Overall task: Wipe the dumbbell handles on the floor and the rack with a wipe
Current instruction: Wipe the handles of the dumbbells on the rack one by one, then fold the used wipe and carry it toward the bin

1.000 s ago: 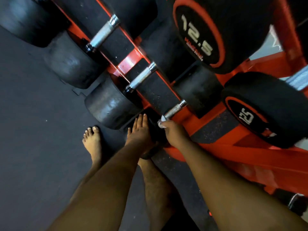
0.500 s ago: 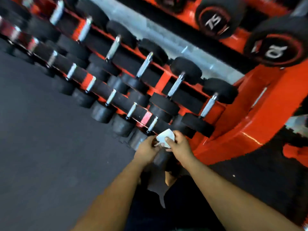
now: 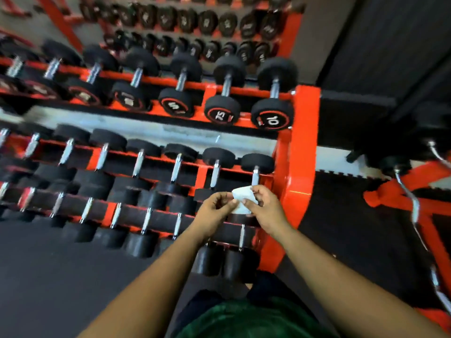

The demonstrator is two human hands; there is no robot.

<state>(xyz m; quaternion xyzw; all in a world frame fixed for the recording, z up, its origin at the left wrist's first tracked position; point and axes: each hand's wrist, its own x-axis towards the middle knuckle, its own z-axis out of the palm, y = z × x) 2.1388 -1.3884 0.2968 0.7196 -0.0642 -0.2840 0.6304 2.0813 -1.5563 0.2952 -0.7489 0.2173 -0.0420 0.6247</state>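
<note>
wipe: a small white wipe [image 3: 242,200] held up in front of the orange rack [image 3: 301,152], between both hands, just over the right end of the lower tiers.
left grip: the left hand [image 3: 214,209] pinches the wipe's left edge with curled fingertips.
right grip: the right hand [image 3: 264,207] pinches its right side, thumb on top; it looks like the wipe is being refolded rather than wiping.
nearest handle: a chrome handle [image 3: 255,175] of the middle tier's last dumbbell, just beyond the wipe toward the rack's back; its lower end is covered by the wipe.
long axis: that handle runs away from the person, front to back across the rack rails, so a stroke would run along that line.
nearer hand: the right hand, which sits almost directly below that handle.
hard to make out: the upper rows are motion-blurred; most weight numbers unreadable.
cut off: the rack's left end leaves the frame; I see no dumbbell lying on the floor here.
</note>
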